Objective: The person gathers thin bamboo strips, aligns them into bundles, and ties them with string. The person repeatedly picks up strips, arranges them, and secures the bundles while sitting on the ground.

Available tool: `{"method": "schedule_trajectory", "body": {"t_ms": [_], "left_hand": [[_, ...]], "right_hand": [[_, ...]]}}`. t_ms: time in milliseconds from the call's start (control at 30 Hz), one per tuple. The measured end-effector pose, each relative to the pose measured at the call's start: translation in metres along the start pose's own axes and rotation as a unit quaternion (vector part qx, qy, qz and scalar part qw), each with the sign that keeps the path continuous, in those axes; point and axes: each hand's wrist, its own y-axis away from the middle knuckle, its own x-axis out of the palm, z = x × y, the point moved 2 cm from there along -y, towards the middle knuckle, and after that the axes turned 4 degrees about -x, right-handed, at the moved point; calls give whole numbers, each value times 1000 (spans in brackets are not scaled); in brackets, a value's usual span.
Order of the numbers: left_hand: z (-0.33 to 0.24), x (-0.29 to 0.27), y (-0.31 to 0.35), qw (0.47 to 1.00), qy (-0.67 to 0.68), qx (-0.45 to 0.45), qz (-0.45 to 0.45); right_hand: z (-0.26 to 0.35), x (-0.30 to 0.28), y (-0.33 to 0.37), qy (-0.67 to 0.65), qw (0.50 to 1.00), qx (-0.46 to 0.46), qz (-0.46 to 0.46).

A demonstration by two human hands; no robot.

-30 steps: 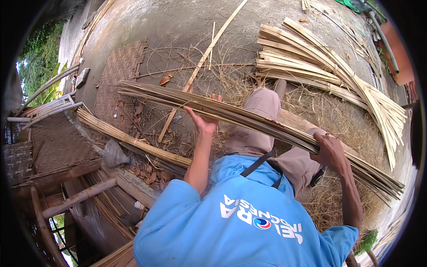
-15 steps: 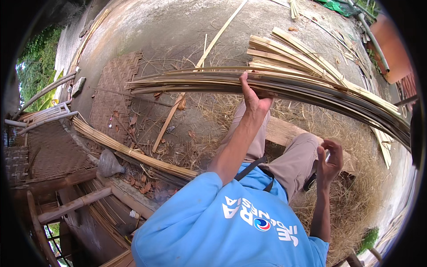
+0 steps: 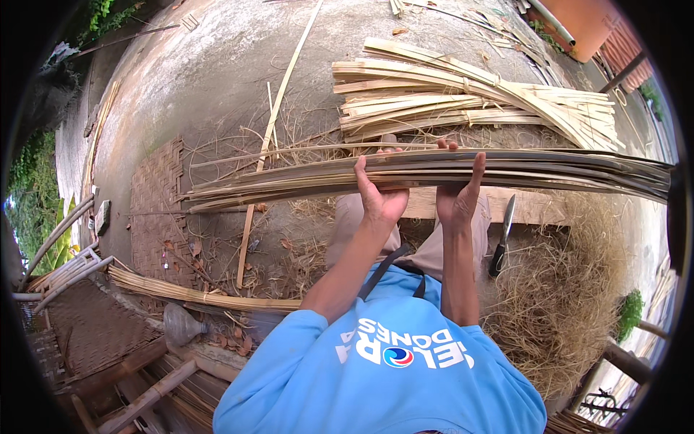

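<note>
A long bundle of thin dark and pale bamboo strips (image 3: 564, 169) lies crosswise over my lap, its left ends fanned slightly apart. My left hand (image 3: 382, 197) cups it from below near the middle, thumb up on the near side and fingertips on the far side. Close beside it, my right hand (image 3: 459, 199) grips the same bundle in the same way. Just below the strips, a knife (image 3: 504, 235) with a black handle rests by my right knee, blade pointing away. Behind the bundle, a wooden plank (image 3: 524, 205) shows past my legs.
Beyond the bundle lies a pile of pale bamboo strips (image 3: 426, 98). Curly shavings (image 3: 564, 304) heap at my right. To the left are a woven mat (image 3: 155, 210), a tied bundle of sticks (image 3: 195, 291), a clear plastic bottle (image 3: 181, 323) and a bamboo frame (image 3: 155, 394).
My right hand has come up from beside my knee and taken hold of the strips next to my left hand. The bundle sits lower and more level. The knife now shows plainly.
</note>
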Motion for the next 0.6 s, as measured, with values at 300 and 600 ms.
{"method": "schedule_trajectory", "body": {"t_ms": [300, 600], "left_hand": [[-119, 15, 132, 472, -858, 201, -17], [-194, 99, 60, -57, -874, 469, 116]], "right_hand": [[84, -41, -12, -59, 978, -79, -182], [346, -48, -100, 61, 985, -83, 138]]}}
